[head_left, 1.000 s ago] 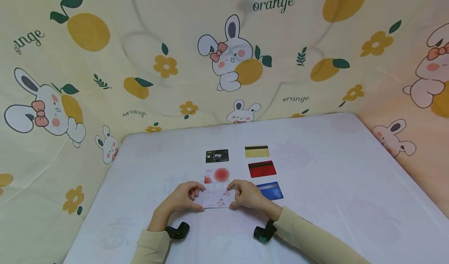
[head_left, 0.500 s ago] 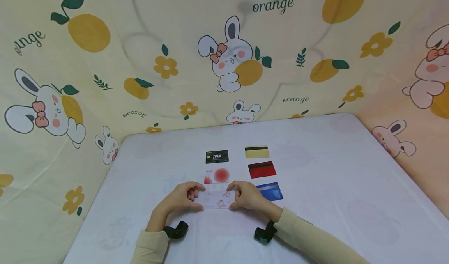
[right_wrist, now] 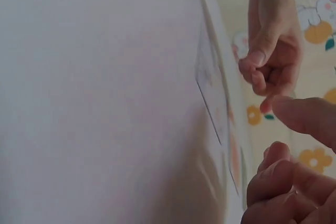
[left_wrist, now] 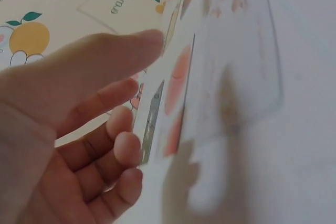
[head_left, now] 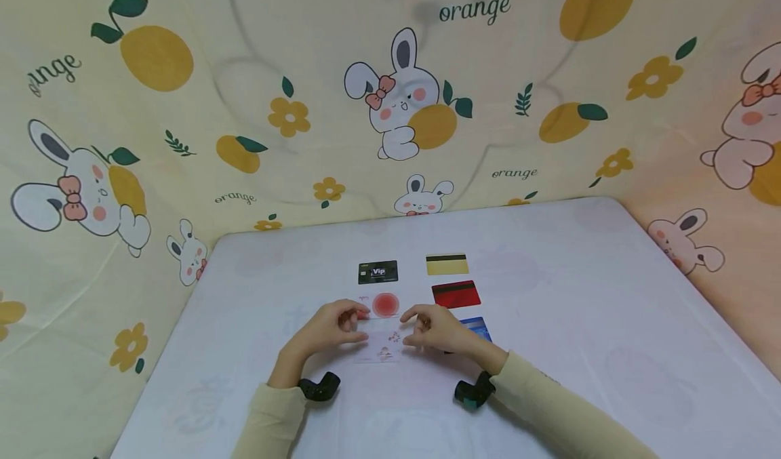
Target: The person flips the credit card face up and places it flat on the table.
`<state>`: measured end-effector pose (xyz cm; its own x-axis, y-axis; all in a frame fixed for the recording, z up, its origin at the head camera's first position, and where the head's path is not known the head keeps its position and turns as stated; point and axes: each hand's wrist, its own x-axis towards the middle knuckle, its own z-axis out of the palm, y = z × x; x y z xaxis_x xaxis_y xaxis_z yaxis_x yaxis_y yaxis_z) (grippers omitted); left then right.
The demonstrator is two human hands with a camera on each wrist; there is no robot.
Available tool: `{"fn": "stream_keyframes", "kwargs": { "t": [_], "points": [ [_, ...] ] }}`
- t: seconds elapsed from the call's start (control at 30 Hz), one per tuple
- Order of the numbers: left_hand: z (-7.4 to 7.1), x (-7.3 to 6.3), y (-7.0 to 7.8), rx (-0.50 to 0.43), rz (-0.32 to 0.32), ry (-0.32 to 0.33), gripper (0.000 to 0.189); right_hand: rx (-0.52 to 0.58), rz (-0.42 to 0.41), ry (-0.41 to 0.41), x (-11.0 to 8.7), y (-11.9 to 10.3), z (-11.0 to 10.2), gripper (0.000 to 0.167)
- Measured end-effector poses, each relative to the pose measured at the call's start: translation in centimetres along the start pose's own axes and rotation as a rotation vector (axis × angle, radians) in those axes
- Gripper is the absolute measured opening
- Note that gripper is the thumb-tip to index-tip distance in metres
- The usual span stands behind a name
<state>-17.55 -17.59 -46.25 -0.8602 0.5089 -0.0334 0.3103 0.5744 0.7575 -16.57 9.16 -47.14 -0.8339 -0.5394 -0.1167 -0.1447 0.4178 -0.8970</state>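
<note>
A pale card with small pink prints (head_left: 378, 352) lies flat on the white table, just below a white card with a red circle (head_left: 386, 304). My left hand (head_left: 329, 328) hovers at the pale card's left side, thumb and fingers parted; in the left wrist view a gap shows between this hand (left_wrist: 68, 124) and the card (left_wrist: 236, 66). On the other side, my right hand (head_left: 444, 331) is held over the card's right end with loosely bent fingers and nothing between them. Part of a blue card (head_left: 478, 327) is hidden behind the right hand.
Above the red-circle card lies a black Vip card (head_left: 377, 272). To its right are a gold card (head_left: 447, 264) and a red card (head_left: 456, 294), in a column with the blue one. A patterned cloth wall (head_left: 293, 59) rises behind the table (head_left: 579, 323).
Both hands have let go of the pale card's ends and lifted slightly, moving a little away from me and to the right. The card stays on the table.
</note>
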Motion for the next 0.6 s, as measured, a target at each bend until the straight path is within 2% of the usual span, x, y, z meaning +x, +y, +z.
{"fn": "stream_keyframes", "kwargs": {
  "t": [0.17, 0.27, 0.4, 0.5, 0.6],
  "points": [
    [0.2, 1.4, 1.1, -0.008, 0.032, 0.013, 0.041, -0.056, -0.045, 0.035, -0.1, 0.0, -1.9, 0.037],
    [0.4, 2.4, 1.5, -0.004, 0.039, 0.018, 0.040, -0.068, -0.033, 0.037, -0.1, 0.0, -3.1, 0.038],
    [0.8, 3.6, 1.9, 0.046, 0.059, 0.033, 0.037, -0.126, -0.031, 0.046, -0.2, 0.1, -4.6, 0.038],
    [1.1, 4.5, 2.1, 0.081, 0.079, 0.039, 0.036, -0.199, -0.039, 0.082, -0.2, 0.3, -5.9, 0.037],
    [1.4, 5.4, 2.2, 0.100, 0.086, 0.039, 0.037, -0.226, -0.041, 0.105, -0.1, 0.5, -7.1, 0.036]
  ]
}}
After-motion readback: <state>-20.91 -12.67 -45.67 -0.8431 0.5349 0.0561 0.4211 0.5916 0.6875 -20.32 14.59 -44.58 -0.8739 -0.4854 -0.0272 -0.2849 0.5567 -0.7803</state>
